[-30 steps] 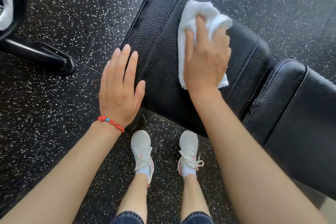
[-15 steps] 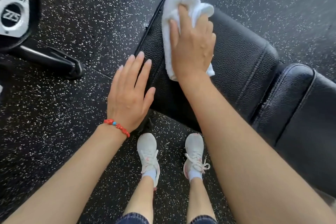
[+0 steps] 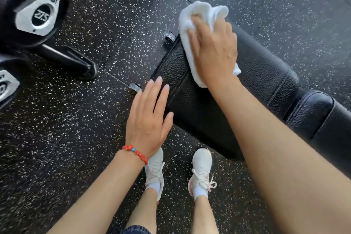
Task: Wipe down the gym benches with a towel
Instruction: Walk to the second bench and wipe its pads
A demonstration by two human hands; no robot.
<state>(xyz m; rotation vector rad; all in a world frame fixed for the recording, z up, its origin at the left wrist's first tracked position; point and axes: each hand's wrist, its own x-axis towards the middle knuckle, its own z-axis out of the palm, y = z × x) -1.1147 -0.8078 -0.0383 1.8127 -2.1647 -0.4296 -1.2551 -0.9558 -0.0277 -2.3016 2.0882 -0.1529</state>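
Up at the far end of the black padded bench (image 3: pixel 266 74), one white towel (image 3: pixel 187 24) lies pressed flat under the right hand (image 3: pixel 214 51), fingers spread over it. One left hand (image 3: pixel 148 119) hovers open and empty, fingers together, at the bench's near corner. Two white sneakers (image 3: pixel 201 171) stand on the speckled floor (image 3: pixel 114 43). Two dumbbell ends (image 3: pixel 38 13) sit left.

1. The right hand (image 3: pixel 214 47) has slid the towel (image 3: pixel 191 24) along the counter (image 3: pixel 266 74) to its far end, where the cloth now overhangs the edge.
2. The left hand (image 3: pixel 150 118) has drifted nearer the padded corner, fingers above it.
3. More dumbbell (image 3: pixel 36 11) shows at left.
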